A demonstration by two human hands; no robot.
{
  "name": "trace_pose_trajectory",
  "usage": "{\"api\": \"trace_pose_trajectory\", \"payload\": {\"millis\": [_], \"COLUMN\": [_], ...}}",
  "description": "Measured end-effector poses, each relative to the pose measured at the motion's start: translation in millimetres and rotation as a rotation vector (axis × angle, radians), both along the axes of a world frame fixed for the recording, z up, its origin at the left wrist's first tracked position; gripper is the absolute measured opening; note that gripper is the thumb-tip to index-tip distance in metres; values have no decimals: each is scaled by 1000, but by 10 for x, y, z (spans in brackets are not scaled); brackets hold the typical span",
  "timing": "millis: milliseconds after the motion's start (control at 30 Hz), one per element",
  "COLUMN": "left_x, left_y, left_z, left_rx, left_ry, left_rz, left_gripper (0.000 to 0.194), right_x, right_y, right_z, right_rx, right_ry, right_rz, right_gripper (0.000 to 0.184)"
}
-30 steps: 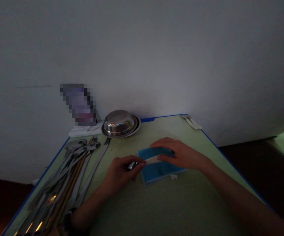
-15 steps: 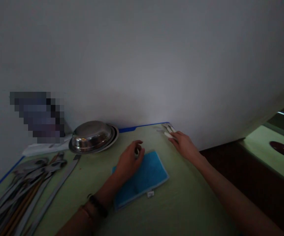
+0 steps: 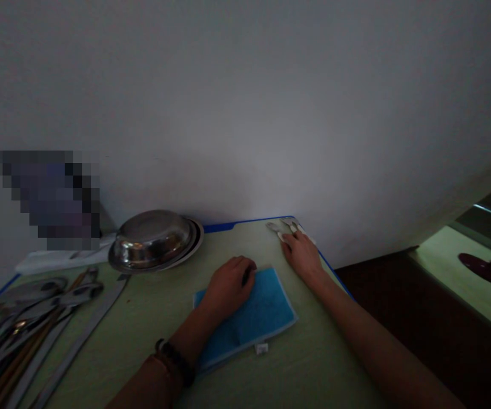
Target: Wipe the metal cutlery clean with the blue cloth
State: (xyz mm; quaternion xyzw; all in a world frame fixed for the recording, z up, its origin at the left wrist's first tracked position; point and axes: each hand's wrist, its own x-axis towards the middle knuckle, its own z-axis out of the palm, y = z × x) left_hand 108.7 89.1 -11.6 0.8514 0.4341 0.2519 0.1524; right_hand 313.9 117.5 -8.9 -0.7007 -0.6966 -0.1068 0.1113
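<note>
A folded blue cloth (image 3: 266, 307) with a pale border and a small white tag lies on the table. My left hand (image 3: 232, 284) rests on its far left part, fingers loosely curled, with a dark gap beside the thumb and nothing visible in it. At the table's far right corner, my right hand (image 3: 302, 253) reaches over white-handled cutlery. Its fingertips close on the handle of a spoon (image 3: 274, 228), whose bowl points toward the wall. Beside the spoon are forks (image 3: 290, 223), their handles partly hidden under the fingers.
An upturned steel basin (image 3: 154, 238) sits on other dishes against the wall. Long-handled utensils (image 3: 36, 318) are piled at left, near a flat metal strip (image 3: 87, 335). Behind them stands a pixelated object (image 3: 51, 199). Right of the table is a dark gap, then another surface (image 3: 449, 255) with a dark red round object (image 3: 483, 270).
My right hand has set the spoon down beside the forks, and its fingers now lie lower over the handles. My left hand has settled onto the cloth. The view has shifted slightly.
</note>
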Motion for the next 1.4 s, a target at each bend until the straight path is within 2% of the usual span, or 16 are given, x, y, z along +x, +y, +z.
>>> {"api": "trace_pose_trajectory", "payload": {"millis": [100,300,533,800,1400], "left_x": [-2,-9,-11,-3,2], "left_y": [6,13,3,-3,-1], "left_z": [-3,-12,-7,6,5], "left_rx": [-1,-1,2,2,9], "left_ry": [9,32,37,43,58], "left_rz": [-11,-8,-16,-18,-16], "left_gripper": [14,13,13,13,15], "right_x": [20,22,13,15,60], "right_y": [5,104,54,125,92], "right_z": [6,20,1,4,11], "right_rx": [-23,3,-7,-53,51], "right_ry": [-15,-17,-79,-76,-100], "right_rz": [7,-70,-65,-98,-112], "right_gripper": [31,32,37,33,33]}}
